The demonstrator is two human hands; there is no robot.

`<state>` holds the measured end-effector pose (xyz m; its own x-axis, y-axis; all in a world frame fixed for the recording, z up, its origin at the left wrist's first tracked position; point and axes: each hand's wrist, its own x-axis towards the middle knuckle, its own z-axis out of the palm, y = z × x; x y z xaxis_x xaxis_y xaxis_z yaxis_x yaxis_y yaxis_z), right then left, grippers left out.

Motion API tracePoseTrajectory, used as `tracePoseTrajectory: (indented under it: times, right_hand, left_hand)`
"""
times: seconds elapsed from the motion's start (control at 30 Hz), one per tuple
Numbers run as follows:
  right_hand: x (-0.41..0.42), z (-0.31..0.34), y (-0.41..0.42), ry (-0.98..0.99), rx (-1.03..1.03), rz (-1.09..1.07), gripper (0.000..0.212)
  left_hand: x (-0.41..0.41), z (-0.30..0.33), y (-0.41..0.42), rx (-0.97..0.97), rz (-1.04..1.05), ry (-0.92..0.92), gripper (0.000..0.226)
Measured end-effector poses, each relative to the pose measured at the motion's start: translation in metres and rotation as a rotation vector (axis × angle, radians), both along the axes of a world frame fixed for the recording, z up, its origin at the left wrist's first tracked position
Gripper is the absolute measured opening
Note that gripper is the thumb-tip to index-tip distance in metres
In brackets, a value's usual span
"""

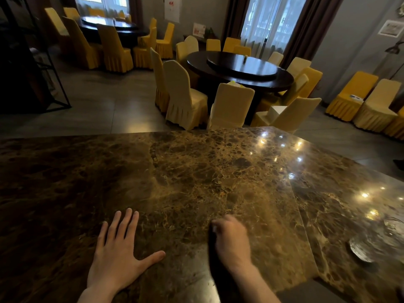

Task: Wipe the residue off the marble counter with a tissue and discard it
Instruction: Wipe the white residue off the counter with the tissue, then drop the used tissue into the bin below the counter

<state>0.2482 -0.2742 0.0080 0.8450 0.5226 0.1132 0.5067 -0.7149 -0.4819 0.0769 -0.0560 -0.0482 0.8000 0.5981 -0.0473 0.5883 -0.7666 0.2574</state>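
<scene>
Left hand (118, 256) splayed flat on marble counter (196, 171), right hand (231, 239) curled, blurred, contents unclear; faint residue easily missed against busy veining.

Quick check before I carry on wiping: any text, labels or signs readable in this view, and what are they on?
No text can be read.
White wall notice: red marks, too blurred.
Small red-and-white sign on the far sideboard: too small.
Framed picture on the right wall: illegible.
Marble counter: no lettering visible.
</scene>
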Motion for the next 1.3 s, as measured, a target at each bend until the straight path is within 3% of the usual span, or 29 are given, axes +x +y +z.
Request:
tracePoseTrajectory:
  times: [0.07, 0.13, 0.27, 0.33, 0.4, 0.53, 0.6, 0.77, 0.83, 0.9, 1.13, 1.2, 1.3]
  right_hand:
    - [-0.023, -0.008, 0.014, -0.005, -0.024, 0.154, 0.018]
    - [-0.017, -0.009, 0.007, -0.038, -0.034, 0.161, 0.018]
    - [0.036, 0.007, -0.037, 0.008, -0.040, -0.299, 0.017]
    - [0.038, 0.009, -0.035, -0.003, -0.052, -0.379, 0.017]
    - [0.010, 0.005, -0.008, -0.021, -0.038, -0.278, 0.017]
    - [-0.052, -0.010, 0.038, 0.052, -0.004, 0.126, 0.017]
    - [-0.038, -0.008, 0.029, 0.064, 0.012, 0.151, 0.016]
    - [0.050, 0.004, -0.050, -0.008, -0.033, -0.410, 0.013]
    - [0.059, 0.004, -0.056, -0.002, -0.030, -0.529, 0.014]
    - [0.043, -0.001, -0.035, -0.014, -0.031, -0.484, 0.014]
    - [-0.037, -0.020, 0.030, -0.040, 0.050, 0.159, 0.016]
    - [-0.018, -0.015, 0.013, -0.064, 0.043, 0.092, 0.015]
    - [0.031, -0.006, -0.030, -0.057, -0.032, -0.241, 0.016]
  left_hand:
    - [-0.001, 0.000, 0.000, -0.005, -0.009, 0.003, 0.134]
    - [-0.001, 0.001, 0.001, -0.002, -0.011, 0.008, 0.134]
    - [0.000, 0.003, -0.001, 0.010, -0.005, -0.005, 0.137]
    - [-0.001, 0.002, -0.002, 0.012, -0.008, -0.002, 0.136]
    - [-0.001, 0.002, -0.001, 0.015, -0.006, -0.005, 0.136]
    - [-0.001, 0.000, 0.001, 0.015, -0.009, 0.016, 0.136]
    - [-0.001, 0.000, 0.001, 0.014, -0.012, 0.010, 0.136]
    - [-0.002, -0.002, 0.000, 0.005, -0.003, -0.007, 0.134]
    - [-0.001, -0.003, 0.000, 0.009, -0.004, 0.005, 0.134]
    - [-0.001, -0.004, 0.000, 0.012, -0.004, 0.004, 0.134]
    - [-0.001, -0.003, 0.002, 0.034, -0.011, 0.023, 0.135]
    - [-0.002, -0.003, 0.002, 0.023, -0.012, 0.015, 0.136]
    - [-0.003, -0.001, 0.000, 0.011, -0.014, 0.004, 0.137]
